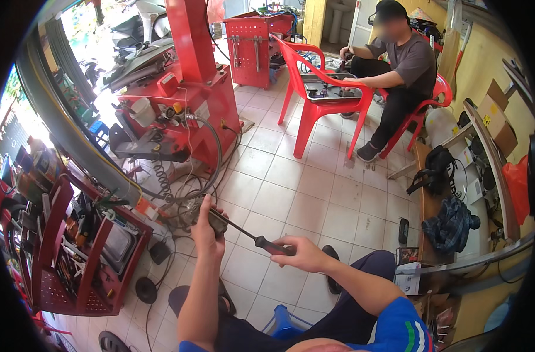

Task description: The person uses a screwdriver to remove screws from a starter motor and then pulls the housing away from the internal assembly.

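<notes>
My left hand (206, 227) is closed around a dark, blocky metal part (216, 223), its thumb pointing up along one side. Fingers and glare hide much of that part, so its kind cannot be made out. In my right hand (301, 253) is a screwdriver (272, 244) with a black and dark red handle. Its long thin shaft slants up to the left and meets the metal part, though the exact spot where the tip touches is too small to see. Both hands are held in front of me above the tiled floor, over my knees.
A red tool rack (74, 258) full of tools stands at left. Behind it is a red machine (203, 111) with hoses and cables. Ahead, a person (399, 64) sits by a red plastic chair (338, 108) bearing a metal tray (332, 88). A wooden bench (430, 193) lines the right.
</notes>
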`<state>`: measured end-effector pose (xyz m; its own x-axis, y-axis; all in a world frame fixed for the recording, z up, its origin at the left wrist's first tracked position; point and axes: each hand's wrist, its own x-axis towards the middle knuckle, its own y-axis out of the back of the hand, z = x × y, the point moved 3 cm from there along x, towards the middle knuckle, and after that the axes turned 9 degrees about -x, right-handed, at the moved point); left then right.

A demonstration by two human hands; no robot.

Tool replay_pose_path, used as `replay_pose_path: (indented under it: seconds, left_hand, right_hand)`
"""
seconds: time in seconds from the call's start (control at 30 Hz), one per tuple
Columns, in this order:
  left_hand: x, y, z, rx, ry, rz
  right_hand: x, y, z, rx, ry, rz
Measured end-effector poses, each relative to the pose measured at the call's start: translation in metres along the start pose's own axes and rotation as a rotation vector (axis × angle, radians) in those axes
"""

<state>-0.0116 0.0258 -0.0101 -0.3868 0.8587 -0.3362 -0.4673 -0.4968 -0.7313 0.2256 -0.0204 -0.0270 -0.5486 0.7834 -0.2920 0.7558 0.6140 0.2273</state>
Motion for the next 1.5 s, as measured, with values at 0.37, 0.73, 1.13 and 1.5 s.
replay_pose_path:
  seconds: [0.37,0.73,1.13,1.5]
  left_hand:
    - [0.004,0.002,-0.011,-0.024,0.014,-0.012]
    - [-0.002,0.007,0.0,0.014,0.02,0.032]
    - [0.005,0.002,-0.011,0.033,0.003,-0.009]
    - [0.01,0.008,0.003,-0.09,0.052,0.063]
  right_hand:
    - [-0.004,0.003,0.002,-0.036,0.036,0.052]
    - [-0.006,-0.015,0.005,0.411,-0.146,-0.048]
    - [-0.001,-0.006,0.001,0.192,0.103,0.181]
    - [-0.001,-0.005,-0.013,0.11,0.264,0.264]
